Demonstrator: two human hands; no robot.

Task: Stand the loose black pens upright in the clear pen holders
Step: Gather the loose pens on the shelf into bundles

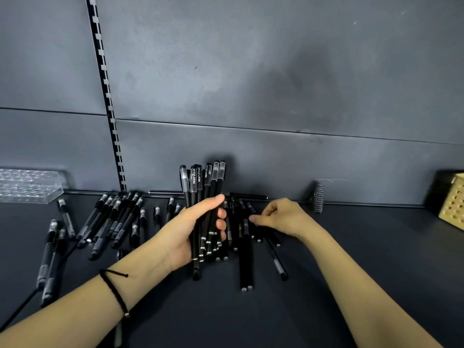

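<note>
My left hand (193, 232) grips a bundle of several black pens (203, 182), held upright above the dark shelf with their caps pointing up. Just to its right, my right hand (278, 219) reaches down over loose black pens (246, 259) lying on the shelf, its fingertips at a pen; whether it pinches one is unclear. More loose pens (113, 219) lie scattered to the left. A clear pen holder (27, 184) with rows of holes stands at the far left by the back wall, holding no pens that I can see.
A grey back wall with a slotted upright strip (110, 116) closes off the shelf. A yellow perforated box (453, 204) sits at the right edge. A small dark comb-like object (317, 197) leans on the wall. A black cord (27, 302) runs across the lower left.
</note>
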